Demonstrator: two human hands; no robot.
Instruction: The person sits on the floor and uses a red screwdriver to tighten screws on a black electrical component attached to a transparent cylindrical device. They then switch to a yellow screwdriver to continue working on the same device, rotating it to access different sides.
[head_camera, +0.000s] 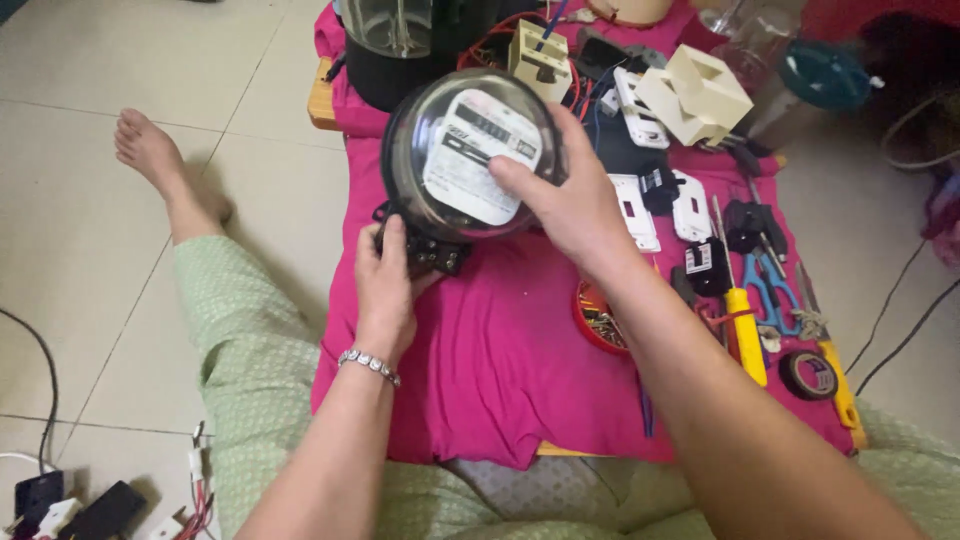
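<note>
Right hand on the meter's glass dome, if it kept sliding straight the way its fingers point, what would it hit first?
The right hand points up-left across the electricity meter, so it would probably stay on the dome, then perhaps reach the dark jar beyond; depth is unclear.

Your arms are bare to the elbow, and your left wrist wears a silver link bracelet set with small stones. You wear pale green trousers with a fine dotted pattern, and your foot is bare.

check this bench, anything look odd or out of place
Nothing looks broken or spilled. The round electricity meter is held tilted above the pink cloth by the left hand and right hand. Tools and white switch parts lie scattered at the right.
</note>
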